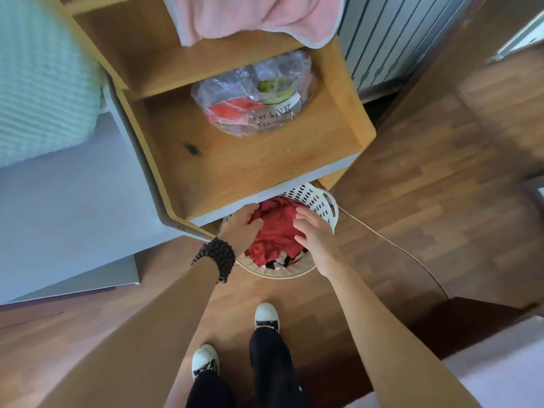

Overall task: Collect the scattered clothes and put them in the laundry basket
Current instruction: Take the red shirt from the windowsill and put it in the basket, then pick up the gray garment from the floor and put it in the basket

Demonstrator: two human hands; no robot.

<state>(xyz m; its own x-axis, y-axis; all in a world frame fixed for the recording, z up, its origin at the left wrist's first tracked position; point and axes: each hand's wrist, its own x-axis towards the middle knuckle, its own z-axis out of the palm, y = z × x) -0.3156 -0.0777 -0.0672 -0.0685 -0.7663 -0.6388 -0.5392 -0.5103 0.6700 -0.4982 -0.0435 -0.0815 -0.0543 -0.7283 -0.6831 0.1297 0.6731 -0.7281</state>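
Wooden plank flooring ran across the room, with a pale bed frame and a mint-green blanket at the left. A wooden bedside shelf unit stood at the far centre, holding a clear plastic bag of mixed items on its lower shelf, and a pink towel hung over its top. The white perforated laundry basket sat on the floor partly tucked under the near edge of that unit. A red garment lay heaped on top inside the basket, with darker patterned cloth showing beneath it at the near rim. The left hand, wearing a dark beaded bracelet at the wrist, pressed on the left side of the red garment with fingers curled into the fabric. The right hand rested on the garment's right side, fingers spread wide and flat, gripping nothing. Two white sneakers and dark trousers showed near the bottom. A thin cord trailed across the floor on the right.
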